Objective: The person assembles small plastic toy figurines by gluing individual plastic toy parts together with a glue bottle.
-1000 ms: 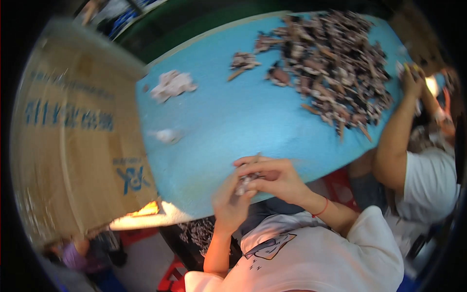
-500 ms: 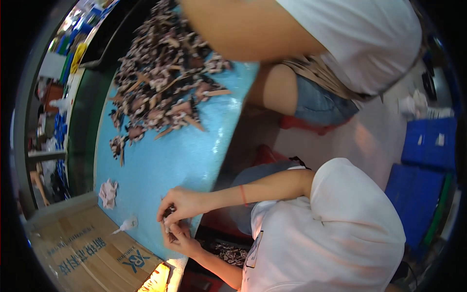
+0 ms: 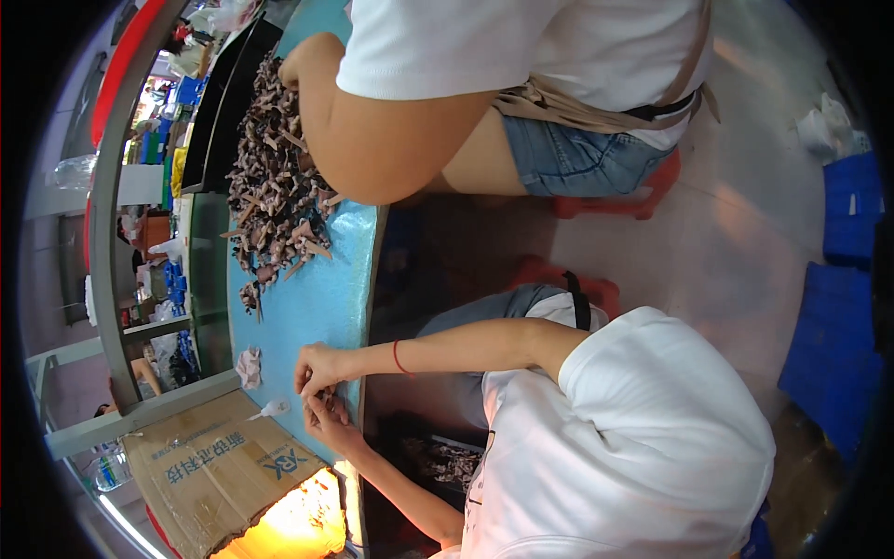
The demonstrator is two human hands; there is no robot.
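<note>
My right hand [image 3: 321, 367], with a thin red band on its forearm, is at the table edge, fingers bent and pinched together. Just below it in the picture, my left hand [image 3: 328, 424] curls upward, its fingers almost touching the right's. Between them is a small dark brownish piece [image 3: 328, 401], mostly covered by fingers; its exact kind does not show. A white squeeze bottle [image 3: 276, 408] with a thin nozzle lies beside the hands. Near it rests a crumpled pale pink cloth [image 3: 249, 367]. A large heap of small dark and pinkish-brown pieces [image 3: 270, 205], some with flat tan strips, covers the farther tabletop.
A cardboard box [image 3: 200, 456], glowing orange inside, borders the blue table [image 3: 317, 307]. A co-worker's bare arm [image 3: 391, 140] reaches over the heap. A container of similar pieces [image 3: 447, 461] sits below the table edge. Red stools [image 3: 633, 196] and blue crates [image 3: 833, 354] stand on the floor.
The view has shifted, showing more of the glowing box. The co-worker's arm now bends toward the far side of the heap. My hands stay together, the right's fingers now more closely bunched.
</note>
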